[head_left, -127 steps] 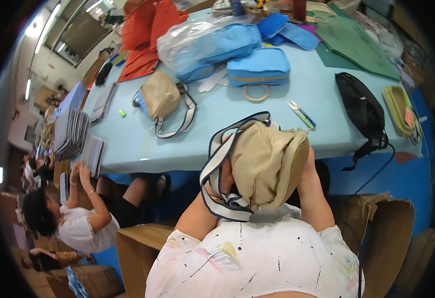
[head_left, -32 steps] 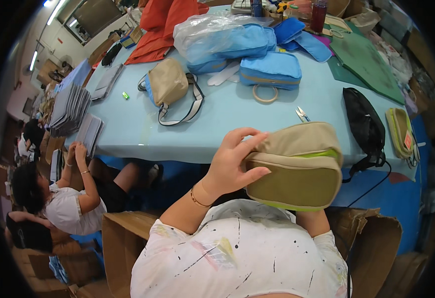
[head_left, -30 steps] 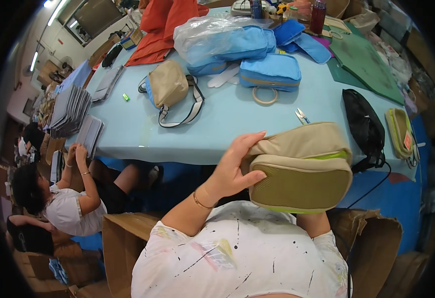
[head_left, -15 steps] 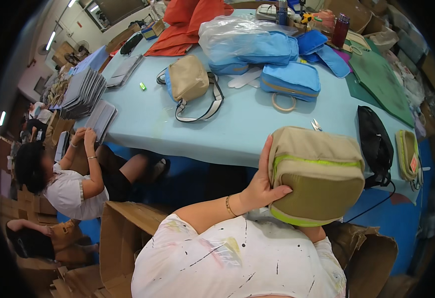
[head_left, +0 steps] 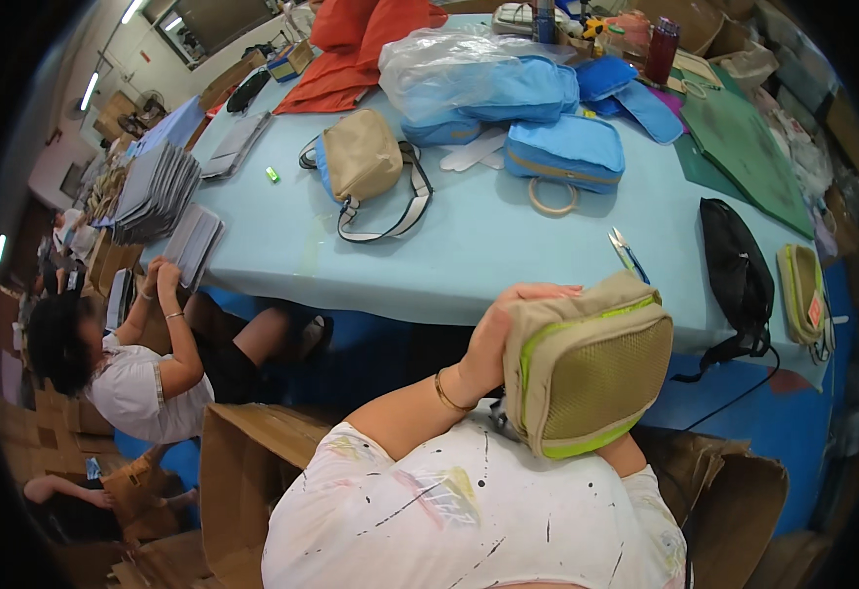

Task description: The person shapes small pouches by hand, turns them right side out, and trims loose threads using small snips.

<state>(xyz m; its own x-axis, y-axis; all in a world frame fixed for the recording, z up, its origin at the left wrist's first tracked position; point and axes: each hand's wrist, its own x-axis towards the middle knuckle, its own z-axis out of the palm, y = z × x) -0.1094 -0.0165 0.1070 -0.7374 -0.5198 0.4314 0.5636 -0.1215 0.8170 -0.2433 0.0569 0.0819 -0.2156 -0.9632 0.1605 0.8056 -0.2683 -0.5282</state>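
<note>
A boxy beige pouch (head_left: 601, 368) with a mesh panel and lime-green trim is held up, tilted, in front of my chest. My left hand (head_left: 504, 329) grips its upper left side, fingers reaching over the top edge. Only the forearm of my right arm shows below the pouch; the hand is hidden behind it. Just beyond the pouch lie thread snips (head_left: 626, 251) with blue handles. A black pouch (head_left: 734, 260) and a small beige-green pouch (head_left: 801, 294) lie to the right on the table.
The light blue tablecloth (head_left: 282, 236) carries a beige shoulder bag (head_left: 363, 157), blue pouches (head_left: 564, 152), a tape roll (head_left: 552, 196) and a green mat (head_left: 749, 147). At left a co-worker (head_left: 150, 378) handles grey flat pieces (head_left: 194, 243). Cardboard boxes (head_left: 253, 452) stand beside me.
The pouch has turned and shifted left, its mesh panel now angled to the right. My left fingers have moved over its top edge. More of the snips shows.
</note>
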